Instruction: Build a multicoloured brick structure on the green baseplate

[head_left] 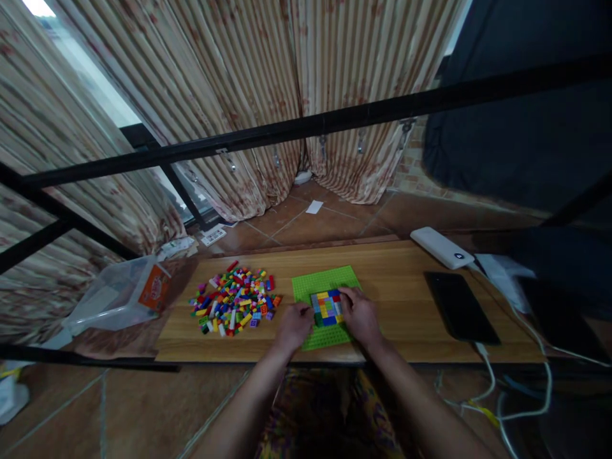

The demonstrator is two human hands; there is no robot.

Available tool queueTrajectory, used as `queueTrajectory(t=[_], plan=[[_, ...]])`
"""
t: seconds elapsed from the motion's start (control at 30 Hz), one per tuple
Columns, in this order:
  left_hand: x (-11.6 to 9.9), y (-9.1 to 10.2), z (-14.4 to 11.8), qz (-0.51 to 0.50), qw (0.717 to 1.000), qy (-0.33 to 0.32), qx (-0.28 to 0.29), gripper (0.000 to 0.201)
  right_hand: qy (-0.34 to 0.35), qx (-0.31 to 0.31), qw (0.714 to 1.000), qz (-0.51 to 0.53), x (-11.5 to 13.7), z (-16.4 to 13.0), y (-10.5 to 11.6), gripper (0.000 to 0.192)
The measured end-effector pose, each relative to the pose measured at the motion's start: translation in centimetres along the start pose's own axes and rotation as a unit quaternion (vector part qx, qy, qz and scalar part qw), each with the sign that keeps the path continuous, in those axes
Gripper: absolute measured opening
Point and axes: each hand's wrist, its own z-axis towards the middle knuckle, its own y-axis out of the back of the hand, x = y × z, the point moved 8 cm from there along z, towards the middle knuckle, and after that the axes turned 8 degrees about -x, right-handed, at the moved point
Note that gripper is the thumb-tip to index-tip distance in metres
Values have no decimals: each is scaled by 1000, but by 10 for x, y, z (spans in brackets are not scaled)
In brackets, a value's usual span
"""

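Baseplate: green studded plate [326, 285], flat on the wooden tabletop [392, 299], near the front edge; serves as landmark for all positions below
Brick block: multicoloured patch of small bricks [327, 308] seated on the baseplate, centre to lower half; yellow, red, blue and green pieces visible; blue row along the near side
Left hand: left hand [294, 325] at the left edge of the baseplate, knuckles up, fingers curled narrow, fingertips touching the left side of the brick block; cannot tell whether a loose piece sits between the fingers
Right hand: right hand [359, 313] over the right part of the baseplate, fingers bent down onto the upper right corner of the brick block; grip narrow, held content not discernible
Loose bricks: heap of mixed coloured bricks [234, 299] spread on the tabletop, left of the baseplate, apart from it
Plastic bag: clear bag with orange label [119, 294] further left of the baseplate, beyond the loose bricks, at the table's left end
Phone: dark flat slab [459, 307] right of the baseplate, well apart, lying flat
White device: white oblong unit [440, 247] right of and behind the baseplate, near the far table edge
Cable: white cable [492, 376] right of the baseplate, hanging off the front edge below the dark slab
Curtain: striped curtain [248, 83] behind the baseplate, past the table
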Motion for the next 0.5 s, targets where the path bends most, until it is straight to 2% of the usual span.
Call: queueTrajectory(t=[0.17,0.37,0.5], plan=[[-7,0,13,57,997,-2,52,24,13,31,999,-43,3,-1,-5,36],[2,-9,32,94,989,-5,117,22,9,45,999,-29,3,0,-9,42],[7,-13,40,119,984,4,133,18,3,56,998,-18,2,-2,-12,49]])
